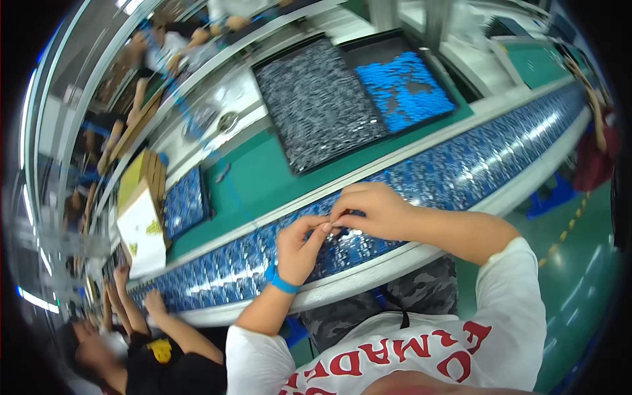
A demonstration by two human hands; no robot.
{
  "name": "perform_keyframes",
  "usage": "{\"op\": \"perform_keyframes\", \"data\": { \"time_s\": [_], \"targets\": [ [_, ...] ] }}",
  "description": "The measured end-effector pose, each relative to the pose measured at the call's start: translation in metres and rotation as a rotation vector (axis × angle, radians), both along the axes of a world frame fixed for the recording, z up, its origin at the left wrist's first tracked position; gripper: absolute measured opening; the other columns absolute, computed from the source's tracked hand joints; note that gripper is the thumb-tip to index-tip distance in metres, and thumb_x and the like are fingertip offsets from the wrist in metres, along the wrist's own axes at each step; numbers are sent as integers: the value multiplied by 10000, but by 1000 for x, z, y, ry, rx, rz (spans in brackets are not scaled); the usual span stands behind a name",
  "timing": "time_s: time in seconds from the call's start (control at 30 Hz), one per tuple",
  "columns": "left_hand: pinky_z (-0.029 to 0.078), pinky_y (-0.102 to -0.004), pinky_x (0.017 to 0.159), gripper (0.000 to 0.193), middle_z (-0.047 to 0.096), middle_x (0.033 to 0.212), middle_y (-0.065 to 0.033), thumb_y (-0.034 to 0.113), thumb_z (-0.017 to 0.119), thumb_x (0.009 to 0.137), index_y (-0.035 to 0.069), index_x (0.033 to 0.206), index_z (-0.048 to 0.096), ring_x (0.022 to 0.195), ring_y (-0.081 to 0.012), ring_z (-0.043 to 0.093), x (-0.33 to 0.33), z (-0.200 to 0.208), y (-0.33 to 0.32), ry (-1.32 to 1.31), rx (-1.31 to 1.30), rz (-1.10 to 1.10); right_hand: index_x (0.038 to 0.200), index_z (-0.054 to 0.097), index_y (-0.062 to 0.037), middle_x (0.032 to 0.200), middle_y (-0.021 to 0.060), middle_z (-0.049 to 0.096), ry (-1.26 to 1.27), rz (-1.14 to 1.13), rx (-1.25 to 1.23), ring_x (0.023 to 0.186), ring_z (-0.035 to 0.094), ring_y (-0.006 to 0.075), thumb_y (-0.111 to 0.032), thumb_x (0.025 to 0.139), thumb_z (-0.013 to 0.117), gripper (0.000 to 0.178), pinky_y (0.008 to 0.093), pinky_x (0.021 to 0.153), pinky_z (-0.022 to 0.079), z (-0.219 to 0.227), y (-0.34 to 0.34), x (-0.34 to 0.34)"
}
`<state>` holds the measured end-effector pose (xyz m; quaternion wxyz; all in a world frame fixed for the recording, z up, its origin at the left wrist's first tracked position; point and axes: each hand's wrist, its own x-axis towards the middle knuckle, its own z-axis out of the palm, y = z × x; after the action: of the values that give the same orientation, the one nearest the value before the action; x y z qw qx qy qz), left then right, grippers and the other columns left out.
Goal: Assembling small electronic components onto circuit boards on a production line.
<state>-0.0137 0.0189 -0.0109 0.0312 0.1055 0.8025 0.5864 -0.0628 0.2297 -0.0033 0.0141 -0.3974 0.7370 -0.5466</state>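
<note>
- left hand (299, 249) reaching in from below, thumb and index finger pinching together
- right hand (367, 207) coming in from the right side, fingers curling down, tips meeting the left hand's tips
- both hands working close together; cannot tell whether they are gripping a part, anything between the tips being too small to make out
- blue boards (352, 250) lying right under the hands, filling a long curving line with a pale rim (368, 275) that is running from lower left to upper right
- blue wristband (284, 285) circling the left wrist
- green tabletop (247, 176) stretching along the far side of the line
- two black trays (375, 50) sitting side by side on the tabletop, the left one holding dark grey small parts (319, 102), the right one holding bright blue small parts (403, 85)
- stack of blue panels (185, 203) resting on the tabletop left of the trays, cardboard box (156, 174) and white sheet (141, 230) standing just beside it
- co-worker in a black shirt (174, 368) leaning in at lower left, one hand (155, 301) hovering at the line
- another person in dark red (592, 161) standing at the far right end
</note>
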Motion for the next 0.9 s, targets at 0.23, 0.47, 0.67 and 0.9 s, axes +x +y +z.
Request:
{"op": "perform_keyframes", "data": {
  "time_s": [0.23, 0.47, 0.67, 0.9],
  "targets": [
    [548, -280, 722, 140, 737, 832, -78, 127, 651, 940, 4, 977, 705, 792, -146, 709, -9, 5, 14, 1, 122, -80, 840, 695, -30, 804, 100, 663, 27, -192, 111, 754, 646, 240, -29, 788, 732, 63, 323, 674, 497, 9, 8, 8],
    [550, -271, 687, 101, 733, 797, -92, 93, 679, 897, -2, 925, 695, 760, -141, 715, -10, -6, 13, -30, 229, -70, 845, 649, 0, 795, 88, 602, -45, -199, 147, 737, 591, 200, 35, 789, 699, 82, 286, 676, 459, 2, 8, 8],
    [531, -291, 630, 75, 724, 745, -77, 85, 694, 843, 15, 872, 691, 694, -173, 704, -12, -8, 18, 4, 212, -80, 932, 623, 0, 856, 91, 570, -83, -196, 150, 771, 541, 196, 65, 812, 666, 143, 281, 696, 426, -12, 24, 10],
    [498, -345, 587, 81, 717, 722, -47, 125, 704, 823, 49, 821, 676, 648, -221, 677, -12, -12, 19, 57, 244, -68, 970, 605, 7, 877, 91, 559, -29, -120, 203, 792, 529, 195, 88, 820, 650, 177, 285, 708, 422, -16, 32, 5]
  ]
}}
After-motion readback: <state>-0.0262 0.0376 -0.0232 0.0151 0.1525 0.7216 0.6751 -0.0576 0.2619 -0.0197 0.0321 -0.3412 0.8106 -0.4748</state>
